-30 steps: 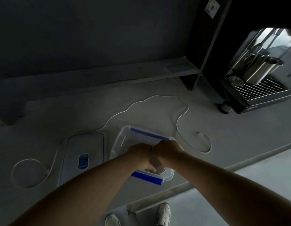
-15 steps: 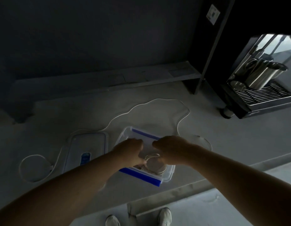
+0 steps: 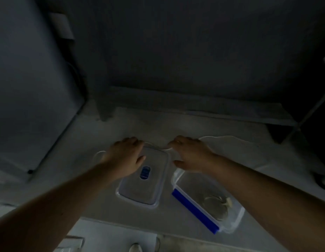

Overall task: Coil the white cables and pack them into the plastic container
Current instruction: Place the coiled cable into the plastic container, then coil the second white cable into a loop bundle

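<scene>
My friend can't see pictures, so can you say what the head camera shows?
Two bare hands reach across a grey countertop: the left hand lies on a clear rectangular plastic lid, the right hand is by a thin loose white cable. Beside the lid stands an open clear plastic container with a blue clip, holding one coiled white cable.

Dim room, dark wall, pale grey counter, lighter floor

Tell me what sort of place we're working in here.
Probably a kitchen or pantry counter, dimly lit: a grey countertop along a wall, a clip-lock plastic food container with its lid beside it, and a tall grey unit, perhaps a fridge, at the left.
</scene>
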